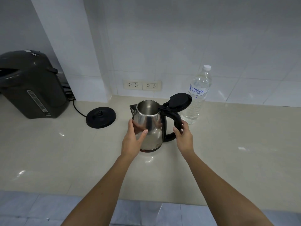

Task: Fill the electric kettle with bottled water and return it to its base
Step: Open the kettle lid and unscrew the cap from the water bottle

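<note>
**Kettle on the table, lid up, both hands on it**

You have the steel kettle (149, 126) standing upright on the pale table (48, 152), off its base. Its black lid (178, 101) is flipped open on the hinge and tilts back toward the right, so you can see down into the bare metal inside; the spout points away to the left rear.

Your left hand (134, 137) lies flat against the near left side of the kettle body, fingers spread and thumb pressed on the steel, cupping it rather than closing round it. Your right hand (184, 136) is wrapped on the lower part of the black handle (175, 123), fingers curled round it.

The round black base (101, 117) sits on the table to the left of the kettle, apart from it, with its cord (78, 108) running back toward the wall. The water bottle (197, 95) stands upright behind and to the right of the kettle, white cap on, near the tiled wall. A dark hot-water dispenser (31, 85) stands at the far left, and two wall sockets (142, 85) sit behind the kettle.
</note>
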Demonstrator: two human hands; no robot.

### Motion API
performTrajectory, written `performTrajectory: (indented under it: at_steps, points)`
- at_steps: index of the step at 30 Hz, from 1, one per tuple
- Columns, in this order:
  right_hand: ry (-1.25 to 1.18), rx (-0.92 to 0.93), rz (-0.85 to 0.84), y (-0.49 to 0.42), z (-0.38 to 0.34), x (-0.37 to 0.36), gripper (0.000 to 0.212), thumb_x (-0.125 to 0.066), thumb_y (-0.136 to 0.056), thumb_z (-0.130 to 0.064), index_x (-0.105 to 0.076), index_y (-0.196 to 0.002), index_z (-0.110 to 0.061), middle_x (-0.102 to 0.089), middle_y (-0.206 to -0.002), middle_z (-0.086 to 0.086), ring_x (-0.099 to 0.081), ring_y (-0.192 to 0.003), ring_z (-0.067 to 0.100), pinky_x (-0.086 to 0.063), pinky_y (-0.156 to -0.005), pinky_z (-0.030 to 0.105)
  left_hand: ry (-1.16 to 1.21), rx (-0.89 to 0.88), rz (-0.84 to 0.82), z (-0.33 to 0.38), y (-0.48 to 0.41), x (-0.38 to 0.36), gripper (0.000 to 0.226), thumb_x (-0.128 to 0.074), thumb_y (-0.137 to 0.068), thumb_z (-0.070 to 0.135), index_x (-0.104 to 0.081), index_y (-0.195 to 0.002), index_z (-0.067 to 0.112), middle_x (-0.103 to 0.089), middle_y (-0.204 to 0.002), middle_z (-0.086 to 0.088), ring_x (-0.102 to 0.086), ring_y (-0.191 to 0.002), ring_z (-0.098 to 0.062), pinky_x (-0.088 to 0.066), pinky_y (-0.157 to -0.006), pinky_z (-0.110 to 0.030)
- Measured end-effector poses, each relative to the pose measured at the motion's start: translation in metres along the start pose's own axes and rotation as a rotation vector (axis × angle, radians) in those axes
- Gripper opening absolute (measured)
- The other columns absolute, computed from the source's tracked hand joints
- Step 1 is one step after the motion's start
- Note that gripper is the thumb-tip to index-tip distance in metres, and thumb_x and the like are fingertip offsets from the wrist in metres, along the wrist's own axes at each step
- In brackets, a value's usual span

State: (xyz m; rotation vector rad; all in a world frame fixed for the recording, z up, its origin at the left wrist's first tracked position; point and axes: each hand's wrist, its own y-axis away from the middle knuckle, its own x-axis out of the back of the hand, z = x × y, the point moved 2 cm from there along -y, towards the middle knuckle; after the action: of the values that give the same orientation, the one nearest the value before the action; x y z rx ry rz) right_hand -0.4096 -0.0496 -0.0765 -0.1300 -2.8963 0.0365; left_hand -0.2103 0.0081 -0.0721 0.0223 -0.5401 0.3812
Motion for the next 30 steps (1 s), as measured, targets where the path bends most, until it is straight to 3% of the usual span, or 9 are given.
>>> performTrajectory:
  at_steps: [8, 14, 18, 21, 25, 27, 30]
  points:
    - [0.045, 0.017, -0.040, 0.004, -0.003, 0.003, 0.046, -0.051, -0.097, -0.010, -0.041, -0.140, -0.021, -0.057, -0.111, -0.005, -0.054, -0.102, 0.011, -0.038, -0.089, 0.022, -0.059, -0.013, -0.002, 0.003, 0.001, 0.004, 0.055, -0.060, -0.093, 0.038, -0.033, -0.135, 0.015, -0.047, -0.095, 0.030, -0.050, -0.095, -0.003, -0.036, -0.081, -0.022]
    - [0.096, 0.002, -0.055, 0.001, -0.006, 0.005, 0.049, -0.049, -0.097, -0.010, -0.039, -0.143, -0.022, -0.059, -0.122, -0.002, -0.054, -0.117, 0.017, -0.037, -0.093, 0.022, -0.064, -0.019, -0.028, 0.006, 0.001, 0.007, 0.062, -0.059, -0.093, 0.040, -0.028, -0.141, 0.017, -0.050, -0.111, 0.019, -0.053, -0.107, -0.011, -0.037, -0.083, -0.024]
    - [0.177, 0.009, -0.068, 0.002, -0.009, 0.006, 0.051, -0.044, -0.099, -0.013, -0.033, -0.147, -0.024, -0.056, -0.136, 0.003, -0.050, -0.126, 0.024, -0.035, -0.097, 0.024, -0.067, -0.013, -0.059, 0.005, -0.001, 0.009, 0.070, -0.058, -0.092, 0.044, -0.021, -0.147, 0.022, -0.053, -0.133, 0.006, -0.053, -0.121, -0.019, -0.041, -0.090, -0.028]
    - [0.249, 0.009, -0.068, 0.006, -0.015, 0.009, 0.051, -0.041, -0.100, -0.013, -0.030, -0.149, -0.022, -0.053, -0.139, 0.006, -0.048, -0.128, 0.028, -0.034, -0.096, 0.025, -0.063, -0.007, -0.098, 0.006, -0.002, 0.009, 0.068, -0.056, -0.093, 0.043, -0.020, -0.145, 0.020, -0.052, -0.135, 0.003, -0.053, -0.121, -0.022, -0.041, -0.089, -0.029]
    - [0.262, -0.017, -0.019, 0.013, -0.020, 0.011, 0.050, -0.043, -0.099, -0.015, -0.031, -0.148, -0.013, -0.042, -0.150, 0.007, -0.039, -0.138, 0.025, -0.030, -0.112, 0.031, -0.094, -0.007, -0.147, 0.007, 0.000, 0.015, 0.078, -0.049, -0.093, 0.052, -0.008, -0.152, 0.021, -0.038, -0.152, -0.001, -0.045, -0.133, -0.026, -0.043, -0.104, -0.042]
    - [0.261, -0.011, 0.024, 0.019, -0.023, 0.013, 0.049, -0.044, -0.099, -0.016, -0.035, -0.147, -0.011, -0.043, -0.149, 0.007, -0.040, -0.137, 0.025, -0.031, -0.112, 0.033, -0.105, -0.031, -0.127, 0.010, 0.003, 0.020, 0.078, -0.045, -0.096, 0.050, -0.004, -0.155, 0.020, -0.030, -0.157, -0.003, -0.039, -0.139, -0.026, -0.038, -0.109, -0.041]
    - [0.274, 0.046, 0.088, 0.026, -0.033, 0.021, 0.042, -0.045, -0.098, -0.013, -0.046, -0.139, -0.011, -0.051, -0.141, 0.007, -0.049, -0.128, 0.025, -0.038, -0.108, 0.034, -0.085, -0.126, -0.036, 0.020, 0.004, 0.028, 0.066, -0.044, -0.099, 0.041, -0.017, -0.154, 0.016, -0.035, -0.155, -0.002, -0.039, -0.138, -0.023, -0.035, -0.108, -0.035]
